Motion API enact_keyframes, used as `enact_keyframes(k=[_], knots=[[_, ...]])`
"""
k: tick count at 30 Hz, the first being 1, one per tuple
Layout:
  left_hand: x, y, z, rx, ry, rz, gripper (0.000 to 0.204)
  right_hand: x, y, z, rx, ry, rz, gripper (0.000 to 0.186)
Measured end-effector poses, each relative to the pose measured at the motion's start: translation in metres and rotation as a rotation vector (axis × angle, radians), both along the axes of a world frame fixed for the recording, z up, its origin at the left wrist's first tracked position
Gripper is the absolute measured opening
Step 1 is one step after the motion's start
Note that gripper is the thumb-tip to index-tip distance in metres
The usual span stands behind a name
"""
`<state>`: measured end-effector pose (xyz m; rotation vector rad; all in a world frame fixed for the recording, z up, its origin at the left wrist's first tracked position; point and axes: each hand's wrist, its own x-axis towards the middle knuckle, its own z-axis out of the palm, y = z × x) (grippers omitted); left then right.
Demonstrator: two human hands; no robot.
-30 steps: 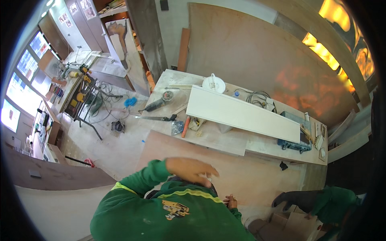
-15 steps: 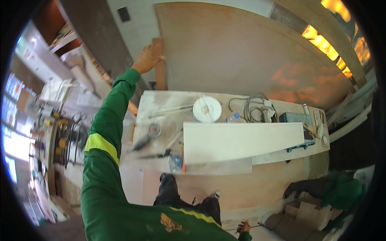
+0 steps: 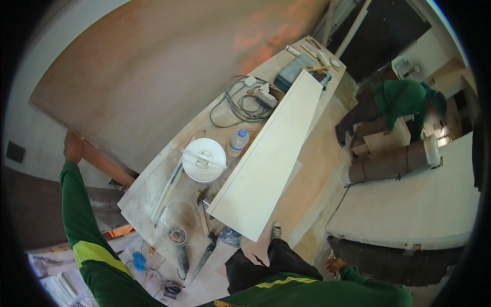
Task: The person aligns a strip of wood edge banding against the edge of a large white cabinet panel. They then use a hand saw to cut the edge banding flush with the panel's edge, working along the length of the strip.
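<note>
My left hand (image 3: 74,147) is stretched out to the far left, closed round the upper end of a reddish-brown wooden strip (image 3: 108,166). The strip leans at the edge of a large brown panel (image 3: 169,66) by the wall. My right hand (image 3: 335,266) hangs low at my right side with curled fingers; what they hold, if anything, is too small to make out. Before me a long white tapered board (image 3: 271,158) lies across the workbench (image 3: 148,189). Beside it stand a white bucket (image 3: 190,171) with a strip across its top and a water bottle (image 3: 238,141).
An angle grinder (image 3: 179,245), a hand saw (image 3: 204,256) and a hammer (image 3: 202,202) lie at the near end. Coiled cable (image 3: 230,110) and a toolbox (image 3: 294,72) sit farther along. A co-worker in green (image 3: 401,102) bends over cardboard boxes (image 3: 376,143) beside a wrapped roll (image 3: 391,163).
My view has turned to the right, so the bench now runs diagonally and the co-worker shows fully. My left hand stays at the wooden strip's top; my right hand still hangs at my side.
</note>
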<state>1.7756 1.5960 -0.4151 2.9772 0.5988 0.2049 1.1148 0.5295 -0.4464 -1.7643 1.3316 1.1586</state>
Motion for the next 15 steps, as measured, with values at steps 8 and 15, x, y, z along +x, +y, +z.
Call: enact_keyframes(k=[8,15], knots=[[-0.024,-0.003,0.054,0.359,0.245,0.027,0.067,0.017,0.034,0.003,-0.018,-0.151,-0.011,0.072],[-0.019,0.077,0.005,0.145,0.051,-0.186,0.055,0.026,0.078,-0.008,0.040,-0.142,0.110,0.069]])
